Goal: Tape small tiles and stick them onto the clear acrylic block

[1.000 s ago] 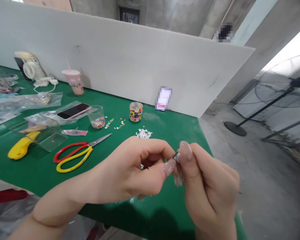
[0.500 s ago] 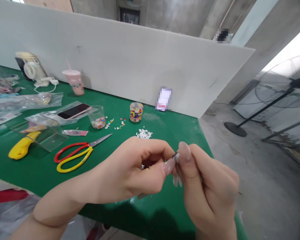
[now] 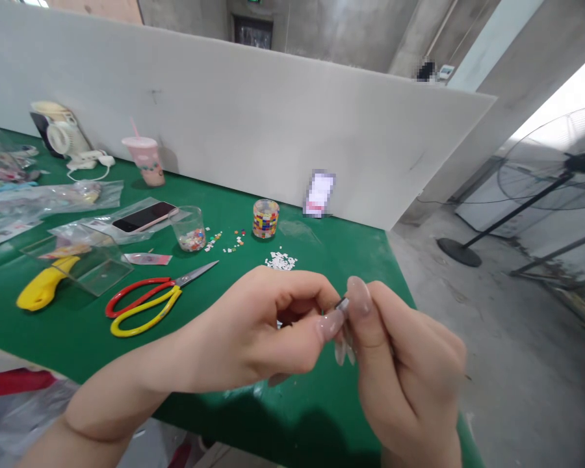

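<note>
My left hand [image 3: 258, 328] and my right hand [image 3: 404, 370] meet above the front edge of the green table [image 3: 322, 260]. Both are closed in a pinch on a tiny dark, shiny piece [image 3: 342, 303] held between the thumbs and fingertips. Most of that piece is hidden by the fingers, so I cannot make out what it is. A small heap of white bits [image 3: 280, 261] lies on the table just behind my left hand.
Red-and-yellow scissors [image 3: 151, 300], a yellow-handled tool [image 3: 41, 289], clear bags, a phone [image 3: 143, 216], a clear cup of beads [image 3: 189, 229], a jar of coloured beads [image 3: 265, 218] and a pink cup [image 3: 145, 160] sit to the left. A white board backs the table. A standing fan [image 3: 550, 175] is on the right.
Almost nothing differs. Both hands stay pinched together on the small piece, with only slight shifts of the fingertips.
</note>
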A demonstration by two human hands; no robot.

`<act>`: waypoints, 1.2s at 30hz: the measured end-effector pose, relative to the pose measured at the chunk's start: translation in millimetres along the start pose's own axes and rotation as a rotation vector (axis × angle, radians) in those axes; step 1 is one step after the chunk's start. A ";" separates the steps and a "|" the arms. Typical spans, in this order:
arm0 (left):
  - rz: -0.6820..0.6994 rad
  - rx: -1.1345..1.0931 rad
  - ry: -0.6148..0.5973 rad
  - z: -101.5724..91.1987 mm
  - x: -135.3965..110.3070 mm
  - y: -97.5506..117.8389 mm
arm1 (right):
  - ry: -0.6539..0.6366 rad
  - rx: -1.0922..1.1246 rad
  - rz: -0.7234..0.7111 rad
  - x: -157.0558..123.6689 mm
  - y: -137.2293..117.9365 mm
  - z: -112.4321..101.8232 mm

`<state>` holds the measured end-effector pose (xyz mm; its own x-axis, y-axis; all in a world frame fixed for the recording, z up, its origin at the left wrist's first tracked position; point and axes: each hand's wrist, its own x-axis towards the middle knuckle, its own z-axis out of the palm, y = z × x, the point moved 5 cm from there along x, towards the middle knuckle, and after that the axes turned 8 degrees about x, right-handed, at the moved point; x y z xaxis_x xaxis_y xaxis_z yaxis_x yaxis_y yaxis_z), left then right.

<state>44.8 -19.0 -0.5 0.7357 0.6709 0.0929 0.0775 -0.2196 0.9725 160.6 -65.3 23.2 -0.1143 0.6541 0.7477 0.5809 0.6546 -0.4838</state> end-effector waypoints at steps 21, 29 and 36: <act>0.019 -0.070 -0.023 0.0 -1.0 -0.9 | -0.002 -0.004 0.006 -1.5 1.3 0.0; 0.022 -0.014 0.002 0.6 0.1 -4.5 | -0.002 -0.017 0.005 -2.8 1.9 1.0; 0.020 0.015 0.004 -0.7 1.3 2.7 | -0.029 0.047 0.052 -1.9 4.2 2.7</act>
<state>45.5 -18.2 2.4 0.7346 0.6689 0.1135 0.0730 -0.2442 0.9670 161.1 -62.7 18.5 -0.1087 0.6981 0.7077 0.5479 0.6361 -0.5433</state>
